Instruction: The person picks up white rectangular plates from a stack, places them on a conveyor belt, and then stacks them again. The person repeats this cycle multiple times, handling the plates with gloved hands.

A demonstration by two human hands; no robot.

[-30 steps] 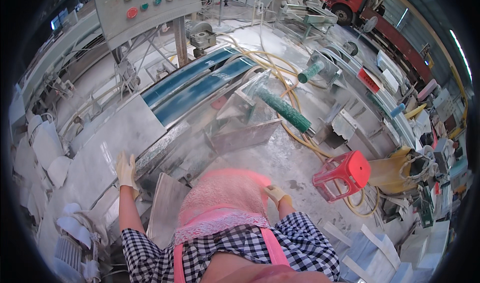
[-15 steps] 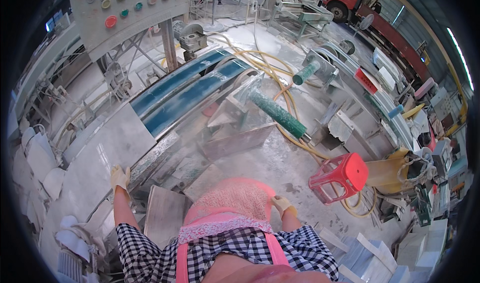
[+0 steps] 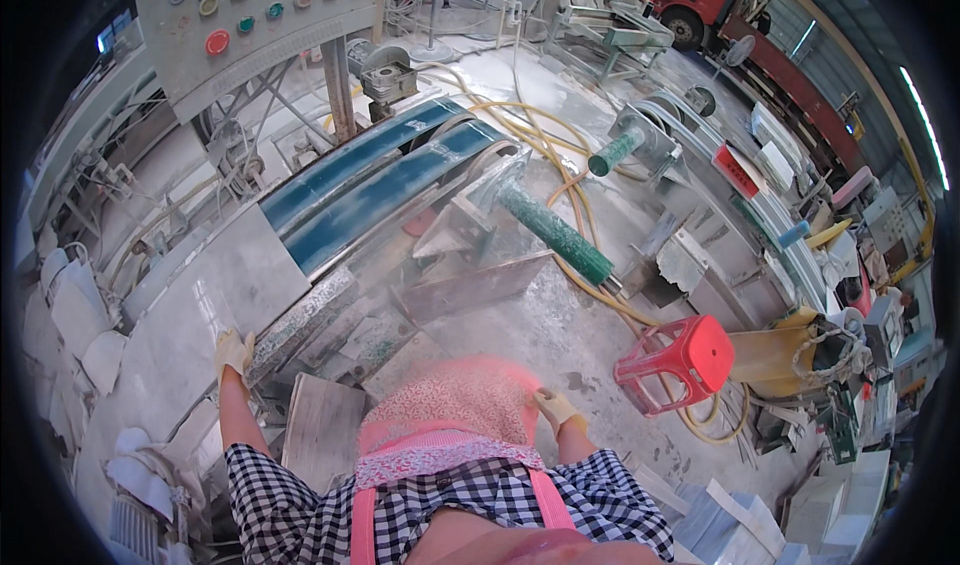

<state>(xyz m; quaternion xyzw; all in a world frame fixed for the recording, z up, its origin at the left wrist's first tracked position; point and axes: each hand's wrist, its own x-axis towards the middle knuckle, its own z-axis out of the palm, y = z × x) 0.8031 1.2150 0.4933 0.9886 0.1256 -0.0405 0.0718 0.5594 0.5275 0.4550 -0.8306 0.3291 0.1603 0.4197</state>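
Observation:
My left hand (image 3: 234,353), in a pale glove, rests at the right edge of a large grey-white slab (image 3: 215,290). The slab lies at the end of two blue conveyor belts (image 3: 350,220); the glove's fingers are apart and wrapped round nothing. Beside the pink apron (image 3: 450,400) over my front is my right hand (image 3: 560,408), also gloved. Its fingers are bent together at the apron's edge, and whether cloth is between them is hidden.
A control panel (image 3: 270,20) with coloured buttons stands at the far left. A green roller (image 3: 555,233) juts out ahead, near yellow hoses (image 3: 535,115). On the right are a red stool (image 3: 680,365) and a yellow sack (image 3: 775,350). A grey board (image 3: 325,425) leans near my left forearm.
My left hand has shifted slightly left along the slab's edge. My right hand stays by the apron, and the view has tilted a little.

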